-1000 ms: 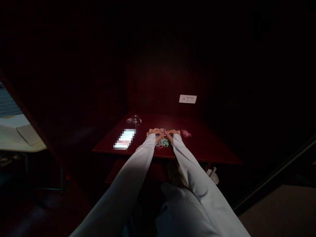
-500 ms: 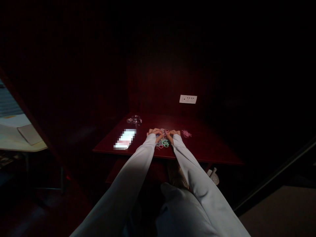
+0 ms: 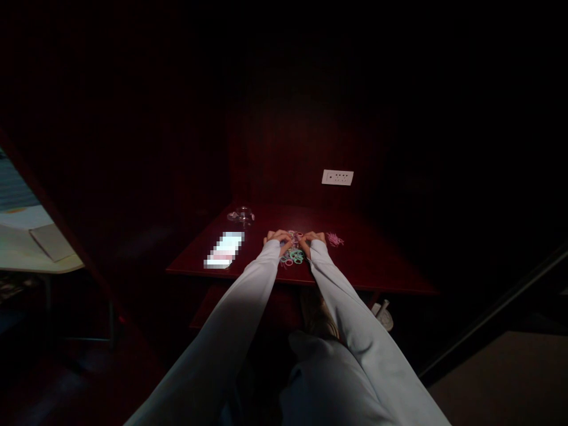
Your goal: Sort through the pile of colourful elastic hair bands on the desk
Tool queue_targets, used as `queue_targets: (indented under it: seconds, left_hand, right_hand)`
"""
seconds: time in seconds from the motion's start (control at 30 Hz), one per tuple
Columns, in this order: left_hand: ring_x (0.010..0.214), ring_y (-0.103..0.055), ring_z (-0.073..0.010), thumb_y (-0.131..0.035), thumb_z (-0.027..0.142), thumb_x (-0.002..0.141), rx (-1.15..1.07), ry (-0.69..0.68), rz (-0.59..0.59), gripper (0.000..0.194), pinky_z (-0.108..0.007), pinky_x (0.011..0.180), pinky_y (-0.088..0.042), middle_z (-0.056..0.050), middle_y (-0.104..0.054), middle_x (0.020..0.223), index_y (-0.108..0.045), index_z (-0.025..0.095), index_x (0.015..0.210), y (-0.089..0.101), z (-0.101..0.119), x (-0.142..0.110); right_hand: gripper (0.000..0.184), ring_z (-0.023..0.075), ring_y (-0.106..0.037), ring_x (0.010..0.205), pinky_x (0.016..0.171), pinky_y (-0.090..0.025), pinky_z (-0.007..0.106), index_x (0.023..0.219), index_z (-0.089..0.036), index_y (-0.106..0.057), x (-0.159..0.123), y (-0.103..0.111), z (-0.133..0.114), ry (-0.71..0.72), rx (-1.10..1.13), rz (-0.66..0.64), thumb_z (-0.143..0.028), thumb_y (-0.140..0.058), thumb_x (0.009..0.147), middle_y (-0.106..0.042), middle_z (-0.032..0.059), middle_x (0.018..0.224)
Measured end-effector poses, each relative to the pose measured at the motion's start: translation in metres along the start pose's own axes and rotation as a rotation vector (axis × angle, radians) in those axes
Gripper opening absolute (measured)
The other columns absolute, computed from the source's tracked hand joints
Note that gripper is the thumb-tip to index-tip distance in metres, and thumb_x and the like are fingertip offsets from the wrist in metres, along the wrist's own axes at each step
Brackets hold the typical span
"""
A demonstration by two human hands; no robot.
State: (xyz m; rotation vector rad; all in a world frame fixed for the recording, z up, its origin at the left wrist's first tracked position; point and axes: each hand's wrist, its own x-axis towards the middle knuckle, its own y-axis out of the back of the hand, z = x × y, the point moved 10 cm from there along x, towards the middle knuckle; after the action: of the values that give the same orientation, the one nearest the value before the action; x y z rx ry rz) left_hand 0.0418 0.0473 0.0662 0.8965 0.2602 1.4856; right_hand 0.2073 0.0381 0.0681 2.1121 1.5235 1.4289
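From here I make out a bright, blurred phone (image 3: 225,250) near the front left corner of the desk (image 3: 377,266), a clear container (image 3: 244,213) by its back left corner, and a white socket plate (image 3: 338,177) above its back edge.

Dark-red, smooth-surfaced tabletop (image 3: 377,263) with a straight near edge, taken as a clock face with twelve o'clock at the far side. At the centre, reaching toward six o'clock, lies a loose heap of small ring-shaped bands in mint green, pink and pale purple (image 3: 296,257); its flanks are partly hidden. At three o'clock, just beside the heap, lies a tangled cluster of thin pink strands (image 3: 335,239). At nine o'clock lies a flat rectangular device with a bright, pixelated face (image 3: 225,249). At ten o'clock stands a round transparent vessel (image 3: 244,216), its contents indistinct.
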Motion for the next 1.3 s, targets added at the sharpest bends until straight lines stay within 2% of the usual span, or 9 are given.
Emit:
queue_targets:
  seconds: [0.33,0.87,1.0,1.13,1.2,1.3]
  left_hand:
    - [0.128,-0.047,-0.0230,-0.068,0.037,0.096,0.033,-0.011,0.060,0.015,-0.044,0.102,-0.028,0.009,-0.070,0.139,-0.075,0.030,0.086,0.001,-0.001,-0.001]
    - [0.124,-0.045,-0.0229,-0.064,0.026,0.096,-0.017,0.019,0.108,0.012,-0.043,0.099,-0.026,0.008,-0.069,0.139,-0.069,0.026,0.085,0.012,0.000,-0.004]
    - [0.122,-0.045,-0.0233,-0.064,0.026,0.096,-0.026,0.017,0.109,0.012,-0.043,0.098,-0.026,0.007,-0.068,0.139,-0.070,0.026,0.085,0.013,0.001,-0.004]
    - [0.121,-0.045,-0.0234,-0.065,0.025,0.095,-0.025,0.006,0.101,0.011,-0.044,0.098,-0.026,0.007,-0.068,0.138,-0.071,0.026,0.085,0.012,0.000,-0.003]
    - [0.121,-0.046,-0.0234,-0.066,0.026,0.095,-0.023,0.007,0.094,0.011,-0.044,0.098,-0.026,0.007,-0.068,0.137,-0.071,0.026,0.085,0.011,-0.001,-0.002]
    - [0.120,-0.046,-0.0236,-0.066,0.028,0.095,-0.022,-0.002,0.082,0.012,-0.044,0.098,-0.027,0.007,-0.068,0.136,-0.072,0.027,0.085,0.009,-0.001,-0.002]
  right_hand:
    - [0.025,0.0270,-0.053,0.104,0.095,-0.040,0.042,0.070,-0.026,-0.067,-0.002,0.008,-0.005,-0.058,-0.043,0.032,-0.031,-0.058,0.092,-0.073,0.0046,0.097]
    - [0.036,0.0288,-0.048,0.104,0.093,-0.034,0.041,0.073,-0.022,-0.067,-0.006,0.037,0.010,-0.251,-0.086,0.204,-0.044,-0.053,0.097,-0.072,0.0102,0.105]
    - [0.035,0.0313,-0.045,0.108,0.096,-0.032,0.044,0.071,-0.022,-0.065,-0.008,0.044,0.015,-0.282,-0.063,0.255,-0.043,-0.053,0.096,-0.071,0.0122,0.106]
    - [0.033,0.0327,-0.046,0.112,0.098,-0.032,0.046,0.073,-0.022,-0.066,-0.009,0.046,0.017,-0.337,-0.099,0.247,-0.040,-0.053,0.097,-0.071,0.0124,0.110]
    - [0.034,0.0321,-0.047,0.111,0.098,-0.033,0.045,0.073,-0.022,-0.067,-0.008,0.042,0.013,-0.307,-0.101,0.214,-0.040,-0.054,0.098,-0.071,0.0115,0.108]
    - [0.034,0.0289,-0.049,0.106,0.096,-0.036,0.042,0.069,-0.023,-0.067,-0.002,0.025,-0.008,-0.100,-0.051,0.105,-0.038,-0.056,0.098,-0.072,0.0086,0.099]
